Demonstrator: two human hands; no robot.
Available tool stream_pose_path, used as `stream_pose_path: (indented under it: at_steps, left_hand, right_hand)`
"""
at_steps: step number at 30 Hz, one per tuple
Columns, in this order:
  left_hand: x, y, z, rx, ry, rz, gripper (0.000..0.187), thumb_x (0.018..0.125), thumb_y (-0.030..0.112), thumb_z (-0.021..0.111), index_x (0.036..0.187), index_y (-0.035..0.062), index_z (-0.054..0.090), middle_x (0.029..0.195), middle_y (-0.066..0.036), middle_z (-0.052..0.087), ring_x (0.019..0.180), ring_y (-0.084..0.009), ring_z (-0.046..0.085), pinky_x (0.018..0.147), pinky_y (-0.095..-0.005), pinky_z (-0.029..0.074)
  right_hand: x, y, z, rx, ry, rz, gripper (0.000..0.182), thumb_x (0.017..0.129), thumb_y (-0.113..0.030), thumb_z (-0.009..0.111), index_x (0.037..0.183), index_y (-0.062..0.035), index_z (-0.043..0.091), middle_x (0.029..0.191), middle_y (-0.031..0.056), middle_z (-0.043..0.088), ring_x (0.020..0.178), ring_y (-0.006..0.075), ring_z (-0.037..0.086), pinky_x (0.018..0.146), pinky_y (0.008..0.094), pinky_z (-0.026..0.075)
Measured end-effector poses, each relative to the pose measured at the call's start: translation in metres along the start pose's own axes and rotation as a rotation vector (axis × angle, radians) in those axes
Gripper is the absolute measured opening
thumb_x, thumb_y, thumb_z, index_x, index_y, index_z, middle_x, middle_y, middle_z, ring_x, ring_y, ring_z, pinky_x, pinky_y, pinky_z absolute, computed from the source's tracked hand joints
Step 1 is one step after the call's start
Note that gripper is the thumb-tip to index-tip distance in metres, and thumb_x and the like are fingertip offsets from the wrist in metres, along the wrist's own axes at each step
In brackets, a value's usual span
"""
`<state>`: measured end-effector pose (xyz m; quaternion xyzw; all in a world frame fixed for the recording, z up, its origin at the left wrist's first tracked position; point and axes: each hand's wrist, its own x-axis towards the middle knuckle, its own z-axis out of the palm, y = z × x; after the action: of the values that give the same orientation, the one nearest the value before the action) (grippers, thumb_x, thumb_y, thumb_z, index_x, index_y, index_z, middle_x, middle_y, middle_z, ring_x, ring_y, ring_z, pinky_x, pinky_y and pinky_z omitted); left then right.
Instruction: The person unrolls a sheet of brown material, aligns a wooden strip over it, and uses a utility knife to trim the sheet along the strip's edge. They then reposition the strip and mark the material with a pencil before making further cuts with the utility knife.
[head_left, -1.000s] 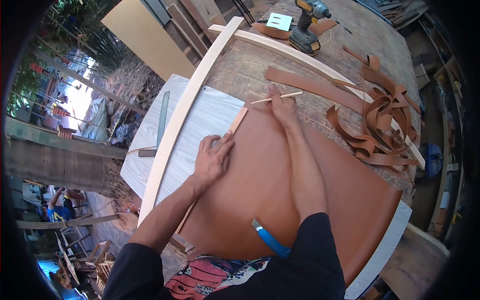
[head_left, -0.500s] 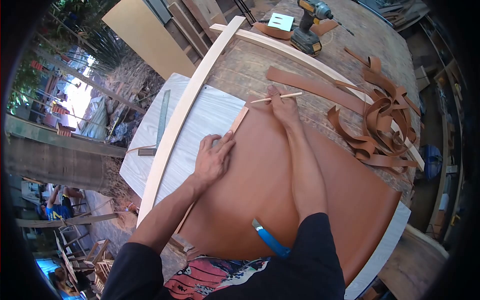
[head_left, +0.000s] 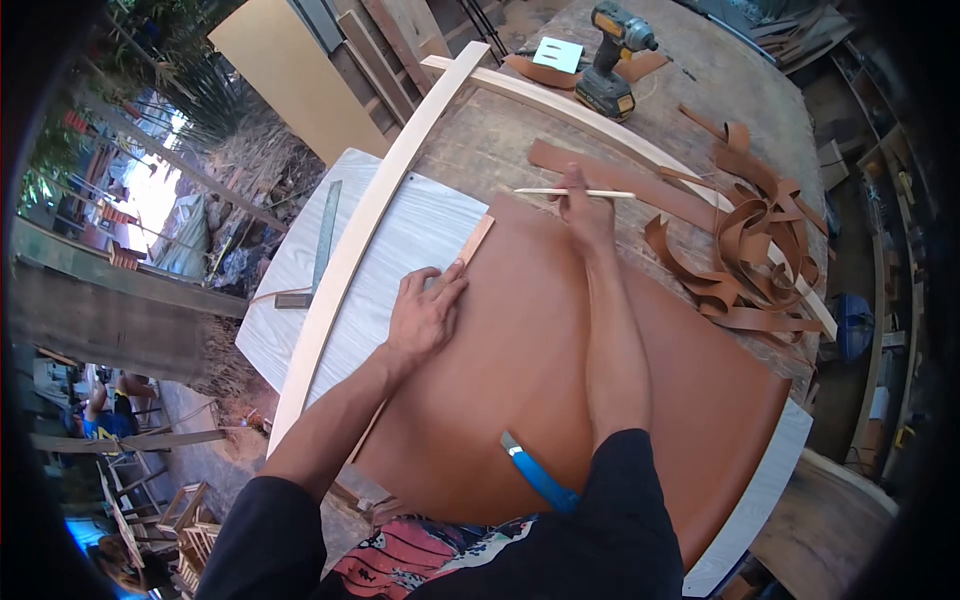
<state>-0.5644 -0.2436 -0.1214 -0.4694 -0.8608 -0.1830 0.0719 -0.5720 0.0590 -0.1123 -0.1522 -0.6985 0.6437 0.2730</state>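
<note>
My right hand (head_left: 587, 215) is closed around a pale wooden pencil (head_left: 610, 194), held sideways above the far edge of a brown leather-like sheet (head_left: 520, 330). My left hand (head_left: 425, 312) lies with fingers apart on a thin wooden strip (head_left: 478, 240) along the sheet's left edge, pressing down on it. The strip's middle is hidden by this hand and forearm. Near my body a blue utility knife (head_left: 540, 475) rests on the sheet, its blade out. Under the sheet is a grey wood-grain board (head_left: 440, 205).
A long pale wooden batten (head_left: 375, 220) crosses the board at left, beside a try square (head_left: 325, 235). Another batten (head_left: 560, 100) lies behind. Curled brown offcuts (head_left: 760, 240) are heaped at right. A cordless drill (head_left: 610, 65) stands at the back. A person (head_left: 105, 415) is far left.
My right hand has lifted slightly away from the sheet's far corner, moving right, and the pencil has turned more level. My left hand stays on the strip.
</note>
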Motion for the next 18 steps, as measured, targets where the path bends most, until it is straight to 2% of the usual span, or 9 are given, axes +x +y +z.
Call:
stream_pose_path:
  at_steps: [2,4,6,8,10,12,14,17,18]
  left_hand:
    - [0.002,-0.001,-0.002,-0.008,-0.001,0.010,0.051,0.079,0.001,0.068,0.130,0.0043,0.062,0.148,-0.013,0.058,0.117,-0.0381,0.056,0.102,-0.0496,0.045]
    - [0.000,0.001,0.004,-0.088,0.138,-0.146,0.044,0.088,0.006,0.067,0.131,0.0019,0.060,0.139,-0.020,0.061,0.114,-0.0403,0.056,0.100,-0.0494,0.045]
    - [-0.006,0.003,0.001,-0.070,0.198,-0.141,0.040,0.093,0.014,0.065,0.131,0.0012,0.059,0.130,-0.020,0.063,0.108,-0.0368,0.058,0.097,-0.0464,0.047]
    - [-0.019,0.001,-0.001,-0.073,0.135,-0.208,0.034,0.094,0.015,0.065,0.126,0.0025,0.063,0.121,-0.018,0.066,0.107,-0.0366,0.061,0.093,-0.0472,0.051]
    - [-0.034,-0.009,-0.009,-0.106,0.131,-0.236,0.029,0.095,0.015,0.064,0.122,0.0033,0.066,0.118,-0.017,0.067,0.106,-0.0371,0.063,0.091,-0.0481,0.053]
    - [-0.040,-0.030,-0.018,-0.132,0.139,-0.257,0.025,0.096,0.016,0.063,0.117,0.0040,0.068,0.116,-0.017,0.068,0.106,-0.0377,0.064,0.089,-0.0491,0.055]
    - [-0.042,-0.053,-0.024,-0.049,0.115,-0.319,0.020,0.097,0.015,0.061,0.111,0.0051,0.071,0.115,-0.017,0.069,0.109,-0.0387,0.064,0.088,-0.0502,0.057]
    - [-0.037,-0.074,-0.031,-0.019,0.072,-0.337,0.020,0.097,0.014,0.060,0.110,0.0052,0.072,0.117,-0.018,0.069,0.109,-0.0386,0.064,0.089,-0.0496,0.057]
    - [-0.035,-0.076,-0.031,-0.023,0.082,-0.305,0.022,0.096,0.015,0.061,0.112,0.0044,0.072,0.121,-0.018,0.068,0.110,-0.0390,0.064,0.093,-0.0504,0.055]
  right_hand:
    - [-0.015,-0.029,-0.020,0.158,0.059,0.034,0.054,0.107,-0.046,0.056,0.080,-0.0012,0.070,0.065,0.0016,0.062,0.057,0.0111,0.052,0.053,0.0302,0.042]
    - [-0.042,-0.046,-0.053,0.089,0.010,0.043,0.054,0.111,-0.042,0.047,0.085,-0.0018,0.070,0.074,0.0028,0.064,0.066,0.0106,0.053,0.061,0.0294,0.043]
    - [-0.076,-0.050,-0.087,0.119,0.040,-0.179,0.042,0.112,-0.034,0.044,0.096,-0.0036,0.069,0.092,0.0071,0.067,0.075,0.0117,0.055,0.068,0.0268,0.044]
    - [-0.131,-0.088,-0.123,-0.089,0.080,-0.339,0.035,0.112,-0.024,0.043,0.101,-0.0028,0.068,0.100,0.0092,0.066,0.087,0.0161,0.057,0.081,0.0291,0.046]
    - [-0.197,-0.112,-0.159,-0.057,0.175,-0.326,0.039,0.112,-0.028,0.042,0.100,-0.0013,0.067,0.094,0.0073,0.063,0.089,0.0158,0.055,0.085,0.0293,0.045]
    - [-0.272,-0.150,-0.184,-0.231,0.340,-0.004,0.039,0.112,-0.030,0.045,0.099,-0.0010,0.067,0.088,0.0041,0.060,0.085,0.0145,0.055,0.080,0.0297,0.045]
    - [-0.334,-0.175,-0.207,-0.514,0.448,0.138,0.039,0.112,-0.031,0.048,0.097,-0.0006,0.067,0.082,0.0010,0.057,0.080,0.0135,0.055,0.074,0.0308,0.045]
    - [-0.422,-0.184,-0.224,-0.555,0.581,0.324,0.035,0.108,-0.031,0.056,0.101,0.0019,0.067,0.077,0.0043,0.057,0.077,0.0167,0.055,0.074,0.0326,0.047]
    - [-0.447,-0.182,-0.225,-0.752,0.560,0.353,0.033,0.105,-0.031,0.060,0.103,0.0015,0.067,0.080,0.0082,0.059,0.079,0.0210,0.059,0.075,0.0366,0.049]
